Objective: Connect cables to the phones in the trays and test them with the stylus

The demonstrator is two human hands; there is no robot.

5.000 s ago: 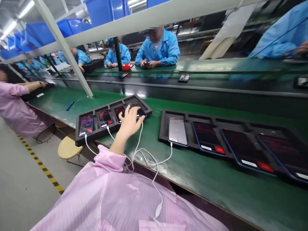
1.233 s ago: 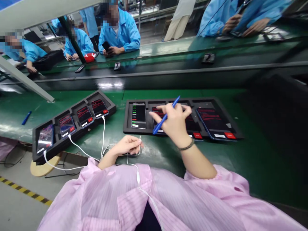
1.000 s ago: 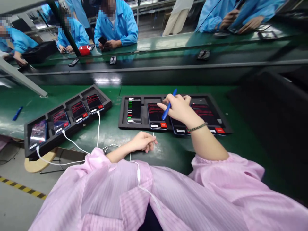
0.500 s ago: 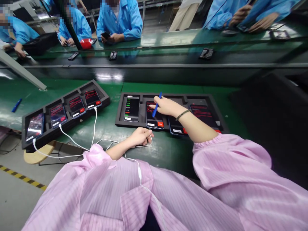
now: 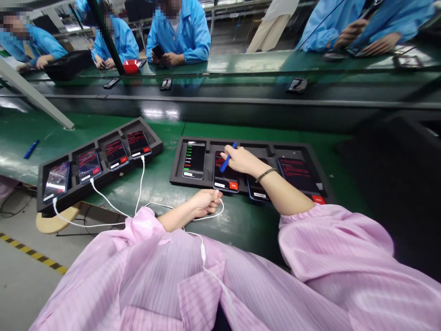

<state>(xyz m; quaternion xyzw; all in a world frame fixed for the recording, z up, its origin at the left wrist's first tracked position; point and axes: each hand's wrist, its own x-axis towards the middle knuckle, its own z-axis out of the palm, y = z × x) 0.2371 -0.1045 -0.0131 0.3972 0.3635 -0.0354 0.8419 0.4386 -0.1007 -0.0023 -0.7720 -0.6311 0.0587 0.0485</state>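
Observation:
My left hand [image 5: 204, 203] pinches a white charging cable [image 5: 222, 210] right at the lower edge of a phone [image 5: 225, 180]; its plug is hidden by the fingers. That phone lies in the black foam tray [image 5: 175, 178], its screen dark with red text and a red button. Over the phone's upper part is my right hand [image 5: 243, 161], holding a blue pen [image 5: 226, 163]. Whether a fingertip touches the screen I cannot tell. Left of it sits a phone [image 5: 194, 161] with green, white and red lines. My right forearm partly covers another phone [image 5: 258, 189]; farther right lies a phone [image 5: 298, 174].
A second foam tray [image 5: 112, 174] at left bears several phones, some with white cables [image 5: 103, 198] plugged in. A blue pen [image 5: 31, 149] lies on the green bench [image 5: 165, 177]. Across the bench, people in blue coats [image 5: 179, 34] handle devices. A dark box [image 5: 396, 184] stands at right.
The whole view has shifted slightly. My left fingers have closed up by the phone's lower edge, covering the plug that showed before. My right hand stays over the same phone with the pen.

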